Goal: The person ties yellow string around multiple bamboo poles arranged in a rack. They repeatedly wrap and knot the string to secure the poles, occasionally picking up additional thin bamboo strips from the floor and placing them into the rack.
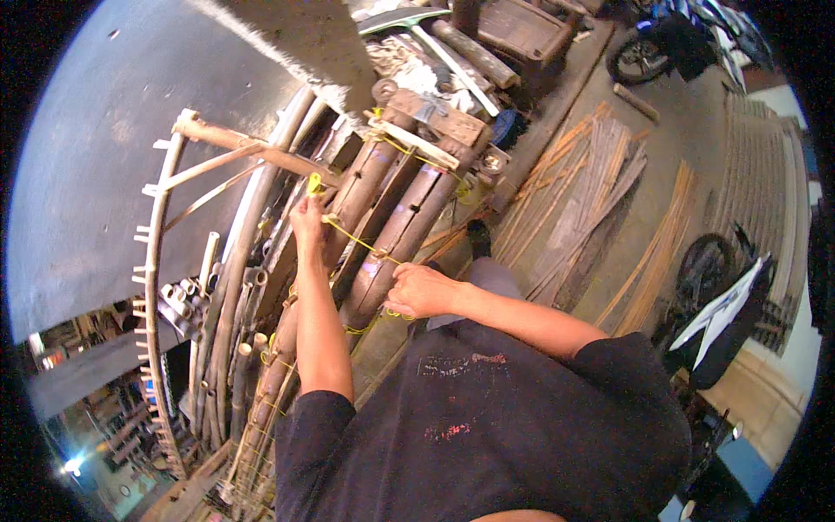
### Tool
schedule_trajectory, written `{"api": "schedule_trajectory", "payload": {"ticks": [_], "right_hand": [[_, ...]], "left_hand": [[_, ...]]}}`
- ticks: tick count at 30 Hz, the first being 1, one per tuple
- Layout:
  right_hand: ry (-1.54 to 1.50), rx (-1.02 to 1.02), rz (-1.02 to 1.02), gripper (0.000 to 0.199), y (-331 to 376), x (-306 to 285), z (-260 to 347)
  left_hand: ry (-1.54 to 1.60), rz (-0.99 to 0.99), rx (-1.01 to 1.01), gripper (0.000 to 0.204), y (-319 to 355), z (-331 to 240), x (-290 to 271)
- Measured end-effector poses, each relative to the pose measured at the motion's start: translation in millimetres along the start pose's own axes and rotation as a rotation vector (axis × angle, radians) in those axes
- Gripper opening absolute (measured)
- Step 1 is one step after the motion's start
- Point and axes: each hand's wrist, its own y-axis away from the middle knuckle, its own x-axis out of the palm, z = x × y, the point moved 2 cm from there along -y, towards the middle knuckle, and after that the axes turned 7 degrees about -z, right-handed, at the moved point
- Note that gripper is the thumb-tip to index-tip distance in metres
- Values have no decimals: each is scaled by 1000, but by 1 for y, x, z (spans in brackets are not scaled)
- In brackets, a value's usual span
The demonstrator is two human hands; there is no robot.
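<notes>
A thin yellow cord (355,238) runs taut from my left hand (309,228) down to my right hand (422,291), across two thick brown poles (396,230) lying side by side. My left hand is closed, and a small yellow bundle (315,184), perhaps wound cord, sticks out above its fingers. In a closed fist my right hand grips the cord's other end, beside the right pole, with loose yellow loops hanging below it. More cord is wrapped round the poles' far end, by a pale stick (417,143) and a wooden block (435,117).
To the left stand a curved wooden rack with pegs (155,278) and several long pipes (235,287). Long wooden strips (600,174) lie on the floor at right, near a motorbike (722,296). A grey pillar (322,52) rises beyond the poles.
</notes>
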Motion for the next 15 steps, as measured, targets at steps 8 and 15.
{"api": "schedule_trajectory", "payload": {"ticks": [8,15], "right_hand": [[-208,-14,-138,37,1,-26,-4],[-290,701,-166,24,43,-93,-84]], "left_hand": [[-825,-90,330,30,-30,-9,21],[-964,22,318,39,-17,-108,50]]}}
